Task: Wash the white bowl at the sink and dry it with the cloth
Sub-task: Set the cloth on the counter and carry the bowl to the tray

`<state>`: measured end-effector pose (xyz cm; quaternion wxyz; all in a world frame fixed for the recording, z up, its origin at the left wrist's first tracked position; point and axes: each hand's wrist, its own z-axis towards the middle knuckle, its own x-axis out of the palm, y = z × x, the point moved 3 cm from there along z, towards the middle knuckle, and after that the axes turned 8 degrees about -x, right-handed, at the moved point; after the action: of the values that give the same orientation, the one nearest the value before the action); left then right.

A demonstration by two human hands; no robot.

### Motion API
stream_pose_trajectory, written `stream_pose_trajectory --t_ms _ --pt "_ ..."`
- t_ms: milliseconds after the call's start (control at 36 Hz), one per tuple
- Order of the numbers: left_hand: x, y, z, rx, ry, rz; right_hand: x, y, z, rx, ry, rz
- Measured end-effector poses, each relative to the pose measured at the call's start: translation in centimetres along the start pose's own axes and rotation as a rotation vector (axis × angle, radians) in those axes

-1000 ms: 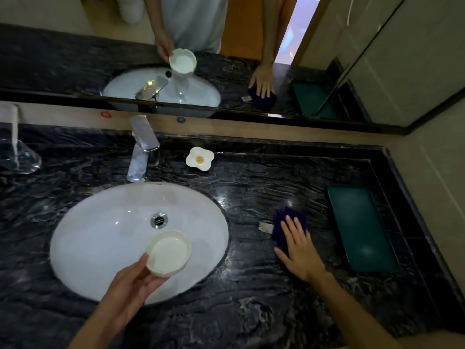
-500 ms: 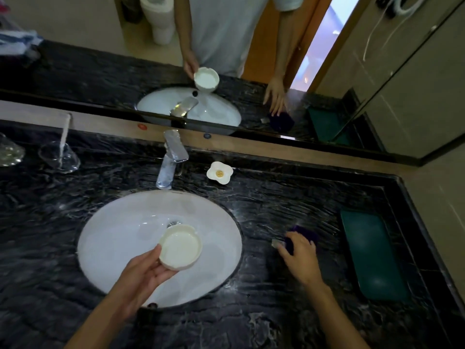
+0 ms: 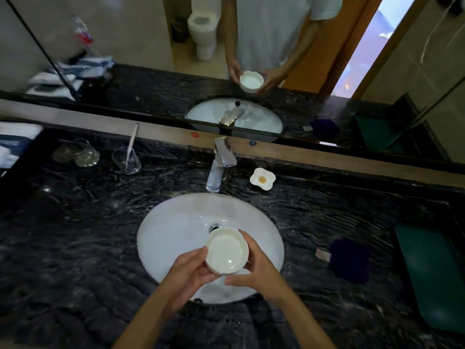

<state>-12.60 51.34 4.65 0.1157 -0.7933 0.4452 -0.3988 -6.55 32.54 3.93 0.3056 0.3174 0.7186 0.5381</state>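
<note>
The small white bowl (image 3: 227, 251) hangs over the white oval sink (image 3: 176, 230), just in front of the drain. My left hand (image 3: 191, 272) grips it from the left and underneath. On the bowl's right side my right hand (image 3: 259, 269) holds it, fingers curled up along the rim. The dark purple cloth (image 3: 349, 260) lies alone on the black marble counter, right of the sink. Behind the basin stands the chrome tap (image 3: 221, 163), and no water runs from it.
A flower-shaped white dish (image 3: 262, 178) sits right of the tap. A dark green tray (image 3: 435, 275) lies at the far right. A glass with a toothbrush (image 3: 127, 159) and other glassware (image 3: 75, 153) stand at the back left. A mirror (image 3: 251, 59) runs behind the counter.
My right hand has left the purple cloth and come over to the bowl, which both hands now hold. The camera view has shifted left and up.
</note>
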Motion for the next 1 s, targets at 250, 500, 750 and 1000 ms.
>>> stream_pose_trajectory --t_ms 250,500,750,1000 --pt "0.6 -0.1 -1.0 0.048 0.015 0.075 0.1 0.9 -0.2 -0.072 -0.088 -0.088" --pt "1.2 -0.8 -0.9 0.076 0.106 0.412 -1.2 1.6 -1.1 -0.101 -0.094 -0.064" --pt "2.3 0.3 -1.0 0.149 -0.03 0.514 -1.6 2.0 -2.5 -0.13 -0.084 -0.029" --pt "3.5 1.0 -1.2 0.145 0.04 0.531 -1.7 2.7 -4.5 -0.148 -0.148 0.033"
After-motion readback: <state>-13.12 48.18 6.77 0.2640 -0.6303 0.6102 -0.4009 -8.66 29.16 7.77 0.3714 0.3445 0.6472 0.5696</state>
